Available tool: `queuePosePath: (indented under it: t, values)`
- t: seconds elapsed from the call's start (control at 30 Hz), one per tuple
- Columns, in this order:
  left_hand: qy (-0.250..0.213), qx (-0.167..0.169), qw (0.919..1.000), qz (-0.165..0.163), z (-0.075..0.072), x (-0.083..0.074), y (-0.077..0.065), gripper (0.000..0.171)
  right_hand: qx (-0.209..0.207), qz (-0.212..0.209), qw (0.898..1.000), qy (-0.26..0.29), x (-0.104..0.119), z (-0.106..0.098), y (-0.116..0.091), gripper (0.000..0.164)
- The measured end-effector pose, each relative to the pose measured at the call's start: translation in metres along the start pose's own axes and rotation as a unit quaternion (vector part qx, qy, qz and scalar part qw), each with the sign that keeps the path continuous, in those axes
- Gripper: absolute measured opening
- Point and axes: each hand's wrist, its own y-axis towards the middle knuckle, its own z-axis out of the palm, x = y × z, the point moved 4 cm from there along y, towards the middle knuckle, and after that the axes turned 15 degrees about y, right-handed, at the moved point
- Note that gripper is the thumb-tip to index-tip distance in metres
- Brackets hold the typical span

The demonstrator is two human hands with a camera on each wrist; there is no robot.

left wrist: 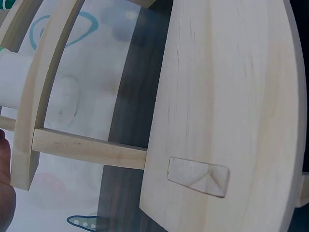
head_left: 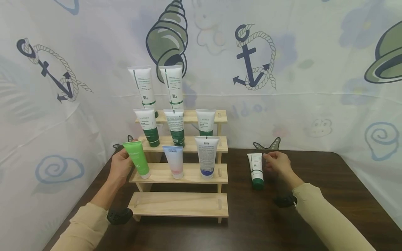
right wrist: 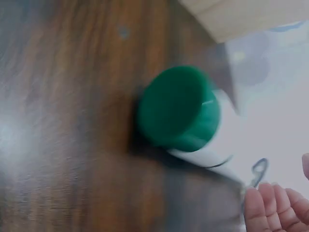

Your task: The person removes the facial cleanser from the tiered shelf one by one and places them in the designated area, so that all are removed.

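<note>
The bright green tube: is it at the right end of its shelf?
No, the bright green tube is at the left end, with a pink-and-blue tube and a blue-banded tube to its right.

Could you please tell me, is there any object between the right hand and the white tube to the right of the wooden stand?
No, nothing visible is in the way. The right hand is close beside the white tube, at its upper right edge in the head view. I cannot tell whether they touch.
</note>
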Motion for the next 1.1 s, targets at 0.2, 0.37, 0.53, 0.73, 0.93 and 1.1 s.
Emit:
queuePosePath:
  t: [0.2,0.37,0.53,0.73,0.93,1.1]
  values:
    - [0.01,-0.004,0.9999,0.003,-0.002,0.0,0.001,0.047,-0.005,-0.077,0.996,0.049,0.041,-0.005,-0.006,0.046]
    - [0.005,-0.004,1.0,0.006,-0.003,0.0,0.001,0.046,0.011,-0.15,0.983,0.103,0.088,0.0,-0.017,0.047]
    - [0.004,-0.007,0.9999,0.007,-0.004,0.0,0.001,0.044,0.03,-0.195,0.971,0.137,0.141,0.016,-0.027,0.048]
    - [0.0,-0.008,1.0,0.005,-0.004,0.0,0.002,0.042,0.056,-0.233,0.958,0.161,0.206,0.046,-0.039,0.043]
    - [0.0,-0.011,0.9999,-0.003,-0.002,0.001,0.001,0.043,0.089,-0.267,0.948,0.146,0.258,0.083,-0.052,0.038]
    - [-0.01,-0.017,0.9998,-0.001,0.001,0.001,0.001,0.042,0.116,-0.269,0.947,0.132,0.285,0.115,-0.058,0.038]
